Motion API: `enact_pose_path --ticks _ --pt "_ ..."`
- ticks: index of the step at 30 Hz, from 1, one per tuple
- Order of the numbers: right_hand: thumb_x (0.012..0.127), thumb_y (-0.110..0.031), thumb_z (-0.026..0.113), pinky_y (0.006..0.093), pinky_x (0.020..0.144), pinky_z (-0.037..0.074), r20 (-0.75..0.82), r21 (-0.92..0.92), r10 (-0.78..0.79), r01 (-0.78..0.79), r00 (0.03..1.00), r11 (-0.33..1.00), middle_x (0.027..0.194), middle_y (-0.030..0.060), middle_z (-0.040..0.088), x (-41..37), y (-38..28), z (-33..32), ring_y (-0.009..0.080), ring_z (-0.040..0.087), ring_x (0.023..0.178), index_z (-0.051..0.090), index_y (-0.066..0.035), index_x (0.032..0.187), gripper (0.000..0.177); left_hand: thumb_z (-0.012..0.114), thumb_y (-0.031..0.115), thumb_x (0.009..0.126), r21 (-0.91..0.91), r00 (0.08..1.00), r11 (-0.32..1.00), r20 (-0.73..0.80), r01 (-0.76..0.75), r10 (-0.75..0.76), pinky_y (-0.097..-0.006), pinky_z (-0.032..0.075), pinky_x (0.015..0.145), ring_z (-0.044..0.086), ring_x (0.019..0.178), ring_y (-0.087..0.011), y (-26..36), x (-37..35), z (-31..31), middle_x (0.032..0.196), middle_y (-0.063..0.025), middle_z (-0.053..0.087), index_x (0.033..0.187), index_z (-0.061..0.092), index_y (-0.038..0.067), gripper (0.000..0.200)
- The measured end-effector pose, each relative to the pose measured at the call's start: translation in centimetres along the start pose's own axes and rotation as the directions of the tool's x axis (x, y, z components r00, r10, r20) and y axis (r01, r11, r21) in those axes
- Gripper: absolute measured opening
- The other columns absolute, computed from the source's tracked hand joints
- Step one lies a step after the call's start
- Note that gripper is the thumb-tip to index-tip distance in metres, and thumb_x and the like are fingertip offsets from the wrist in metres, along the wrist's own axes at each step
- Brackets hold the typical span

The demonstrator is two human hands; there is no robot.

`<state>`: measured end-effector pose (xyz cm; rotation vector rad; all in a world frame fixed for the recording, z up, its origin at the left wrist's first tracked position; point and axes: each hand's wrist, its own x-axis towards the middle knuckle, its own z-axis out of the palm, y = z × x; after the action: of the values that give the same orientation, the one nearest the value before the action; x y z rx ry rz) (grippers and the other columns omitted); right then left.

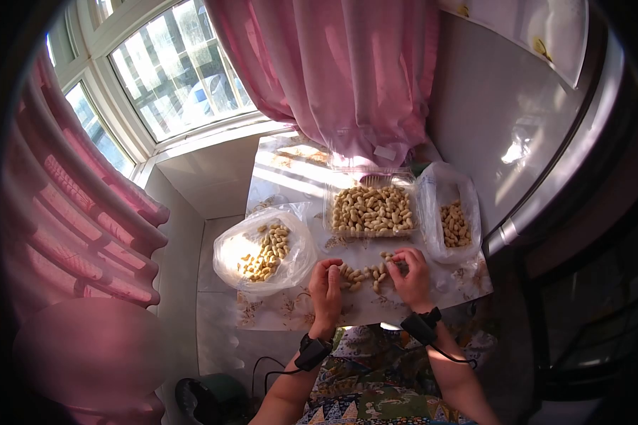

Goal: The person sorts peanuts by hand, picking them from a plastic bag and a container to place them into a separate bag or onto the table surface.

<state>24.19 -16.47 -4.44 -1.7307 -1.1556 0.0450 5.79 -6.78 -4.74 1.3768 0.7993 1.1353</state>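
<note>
Loose unshelled peanuts [352, 278] lie in a small pile on the table between my two hands. My left hand [326, 292] is at the pile's left edge, its fingers curled in and thumb close to them; whatever they hold, if anything, is hidden. On the other side, my right hand [411, 280] is closed in a pinch at the pile's upper right, with peanuts touching or just beside the fingertips. Which of these it grips, I cannot make out. Both wrists wear black devices with cables.
A clear plastic box [327, 212] full of peanuts stands behind the pile. Plastic bags holding peanuts flank it, one at left [299, 263] and one at right [432, 241]. The patterned table [290, 312] adjoins a pink curtain [333, 71], window and grey wall.
</note>
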Motion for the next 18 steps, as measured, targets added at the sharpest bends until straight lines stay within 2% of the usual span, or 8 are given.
enact_pose_path --ticks 3,6,8,16,18 --pt "0.089 -0.012 0.076 0.0432 0.093 0.051 -0.048 0.058 -0.001 0.004 0.999 0.998 0.110 0.0126 0.068 0.1 -1.0 -0.5 0.0328 0.064 0.106 0.066 -0.003 0.095 0.014 0.056 0.015 0.110 0.014 1.000 1.000 0.000 0.025 -0.025 -0.0237 0.046 0.074 0.054 0.084 -0.0071 0.8 0.0 0.1 0.099 -0.0006 0.065 0.116 0.067 0.000 0.020" --pt "0.089 -0.010 0.077 0.0422 0.092 0.052 -0.110 0.088 -0.074 0.084 0.991 0.993 0.110 0.0124 0.068 1.4 -2.5 -1.6 0.0317 0.064 0.106 0.068 -0.003 0.096 0.013 0.056 0.014 0.110 0.007 1.000 1.000 -0.005 -0.007 0.007 -0.0233 0.045 0.073 0.052 0.082 -0.0067 -0.1 0.3 0.1 0.097 0.0004 0.064 0.116 0.068 0.001 0.019" --pt "0.090 -0.010 0.075 0.0410 0.094 0.051 -0.167 0.018 -0.176 0.181 0.970 0.983 0.111 0.0125 0.069 2.8 -3.4 -2.2 0.0315 0.065 0.106 0.068 -0.003 0.097 0.012 0.056 0.014 0.110 0.033 1.000 0.999 -0.008 -0.019 0.019 -0.0231 0.044 0.072 0.052 0.081 -0.0065 0.0 0.2 0.1 0.096 0.0007 0.064 0.115 0.068 0.001 0.019" --pt "0.089 -0.008 0.075 0.0422 0.095 0.048 -0.145 -0.124 -0.240 0.223 0.960 0.967 0.109 0.0097 0.068 7.8 -1.6 -2.2 0.0312 0.061 0.107 0.069 -0.004 0.097 0.012 0.056 0.014 0.110 0.028 1.000 1.000 -0.004 -0.002 0.002 -0.0238 0.045 0.074 0.052 0.082 -0.0072 -0.3 0.2 0.1 0.095 0.0004 0.064 0.115 0.068 0.001 0.019" --pt "0.088 -0.007 0.075 0.0418 0.096 0.049 -0.158 -0.152 -0.247 0.223 0.956 0.963 0.109 0.0089 0.068 8.1 -1.5 -1.9 0.0310 0.061 0.108 0.070 -0.004 0.097 0.011 0.056 0.014 0.110 -0.044 0.999 0.999 -0.023 -0.024 0.023 -0.0238 0.045 0.074 0.054 0.083 -0.0077 -0.3 0.2 0.3 0.094 0.0002 0.065 0.114 0.069 0.001 0.019"
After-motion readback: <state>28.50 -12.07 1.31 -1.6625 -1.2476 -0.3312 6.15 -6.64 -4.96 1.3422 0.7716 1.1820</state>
